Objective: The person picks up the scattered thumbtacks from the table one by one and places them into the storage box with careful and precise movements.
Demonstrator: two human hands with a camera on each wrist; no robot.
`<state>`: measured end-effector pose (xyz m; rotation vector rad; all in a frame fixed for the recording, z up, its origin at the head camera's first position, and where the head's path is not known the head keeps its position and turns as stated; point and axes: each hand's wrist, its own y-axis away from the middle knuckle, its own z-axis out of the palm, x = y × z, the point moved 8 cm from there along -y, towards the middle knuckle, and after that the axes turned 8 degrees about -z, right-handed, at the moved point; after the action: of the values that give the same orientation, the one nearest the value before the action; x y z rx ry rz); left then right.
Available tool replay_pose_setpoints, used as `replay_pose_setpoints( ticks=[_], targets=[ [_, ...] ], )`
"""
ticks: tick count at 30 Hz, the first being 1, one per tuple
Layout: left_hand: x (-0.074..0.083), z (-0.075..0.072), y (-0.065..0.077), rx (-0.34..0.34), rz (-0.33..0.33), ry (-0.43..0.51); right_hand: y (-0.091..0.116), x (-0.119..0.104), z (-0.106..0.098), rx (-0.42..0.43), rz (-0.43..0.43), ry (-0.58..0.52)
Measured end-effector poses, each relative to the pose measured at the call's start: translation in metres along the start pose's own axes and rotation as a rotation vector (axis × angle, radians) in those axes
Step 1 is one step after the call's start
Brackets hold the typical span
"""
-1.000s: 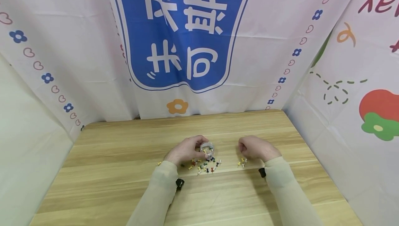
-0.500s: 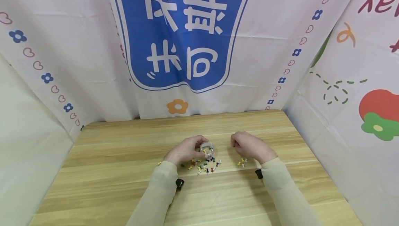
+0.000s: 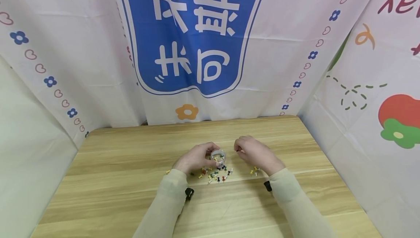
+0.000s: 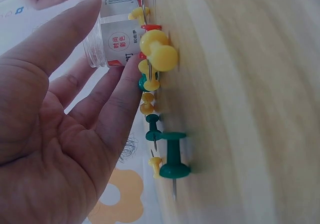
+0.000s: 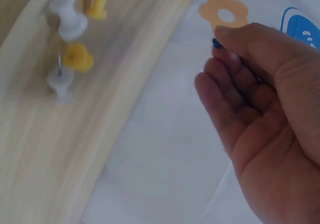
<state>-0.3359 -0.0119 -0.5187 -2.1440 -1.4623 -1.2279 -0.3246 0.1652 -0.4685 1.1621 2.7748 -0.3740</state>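
My left hand (image 3: 196, 157) curls thumb and fingers around a small clear jar (image 3: 218, 159) standing on the table. A printed label (image 4: 119, 39) shows on its side in the left wrist view, and a few push pins lie inside it. To the jar's right, my right hand (image 3: 254, 153) is raised over the table. Between its thumb and forefinger it pinches a blue push pin (image 5: 217, 43), mostly hidden by the fingertips. Loose push pins in yellow, green, red, white and blue lie close in front of the jar, among them a green push pin (image 4: 174, 156).
A smaller group of yellow and white push pins (image 5: 68, 15) lies on the wooden table (image 3: 131, 194) below my right hand. One yellow push pin (image 3: 167, 172) sits alone left of my left wrist. Printed cloth (image 3: 262, 66) hangs behind the table's back edge.
My right hand has moved left and a little away from me, from beside the small pin group toward the jar. The left hand and jar have stayed in place.
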Motion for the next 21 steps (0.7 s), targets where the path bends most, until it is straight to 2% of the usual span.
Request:
replay_pose_setpoints(
  ticks=[8, 21],
  targets=[
    [0.001, 0.0, 0.0, 0.0, 0.008, 0.0, -0.006, -0.015, 0.0, 0.066, -0.024, 0.024],
    [0.0, 0.001, 0.0, -0.005, 0.014, 0.004, -0.013, -0.028, 0.016, 0.073, -0.023, 0.037]
  ],
)
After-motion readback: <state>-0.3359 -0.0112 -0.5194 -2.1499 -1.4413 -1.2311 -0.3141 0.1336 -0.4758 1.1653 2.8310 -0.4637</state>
